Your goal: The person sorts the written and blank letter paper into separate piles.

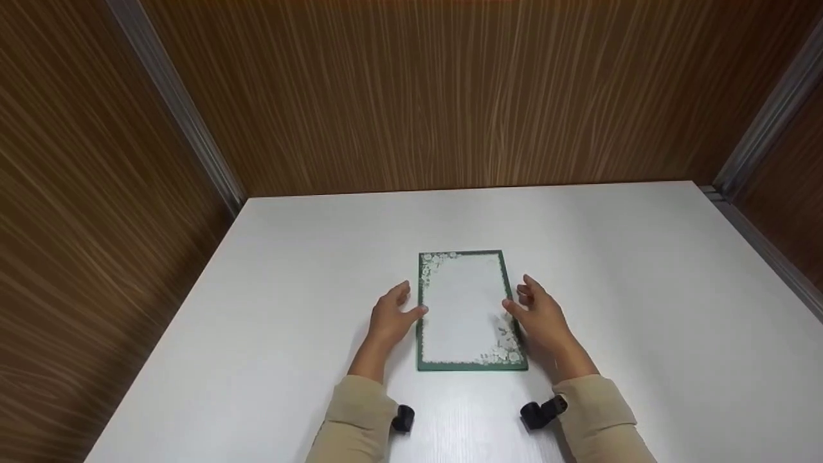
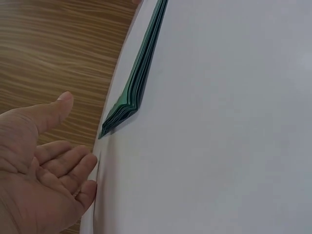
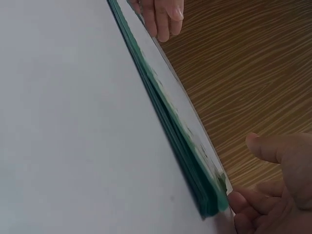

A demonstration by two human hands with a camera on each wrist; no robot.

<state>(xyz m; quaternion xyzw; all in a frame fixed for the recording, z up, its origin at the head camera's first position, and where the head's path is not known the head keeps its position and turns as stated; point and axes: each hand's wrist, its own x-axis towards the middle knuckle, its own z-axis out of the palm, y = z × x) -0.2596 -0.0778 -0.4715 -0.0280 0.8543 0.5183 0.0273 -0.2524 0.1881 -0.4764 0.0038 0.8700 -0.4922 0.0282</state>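
A stack of green-bordered sheets (image 1: pixel 464 302) with a white middle and pale flowers in two corners lies flat on the white table. Its layered green edges (image 2: pixel 134 87) show in the left wrist view, slightly fanned at the corner. On its left side is my left hand (image 1: pixel 391 316), thumb tip over the border and fingers loosely bent, holding nothing. My right hand (image 1: pixel 541 320) is at the right side, its thumb over the right border. In the right wrist view, its fingers (image 3: pixel 248 207) come close to the stack's corner; whether they touch it I cannot tell.
The white table (image 1: pixel 289 270) runs back to a brown wood-grain panel (image 1: pixel 411 96). Similar panels stand at the left and right, with metal strips (image 1: pixel 186 109) at the corners. A black wrist device (image 1: pixel 543 411) sits by the right sleeve, another (image 1: pixel 403 419) by the left.
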